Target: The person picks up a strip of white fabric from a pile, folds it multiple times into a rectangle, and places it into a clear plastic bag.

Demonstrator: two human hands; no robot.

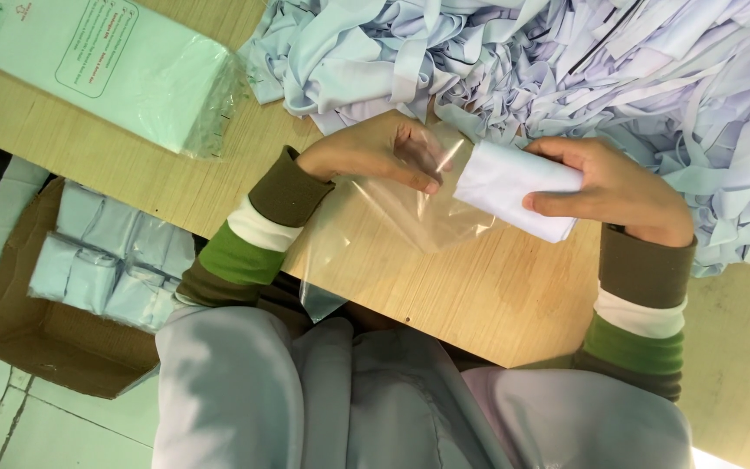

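My left hand [373,155] pinches the mouth of a clear plastic bag [375,230] that lies across the wooden table [496,295] and hangs over its near edge. My right hand [614,187] grips a folded white cloth [505,182], whose left end sits at the bag's opening beside my left fingers. Both sleeves are striped brown, white and green.
A big heap of loose white cloth pieces [618,61] fills the table's far right. A wrapped flat pack of pale bags [106,65] lies at the far left. On the floor to the left stands a cardboard box [45,339] holding several bagged white bundles [110,256].
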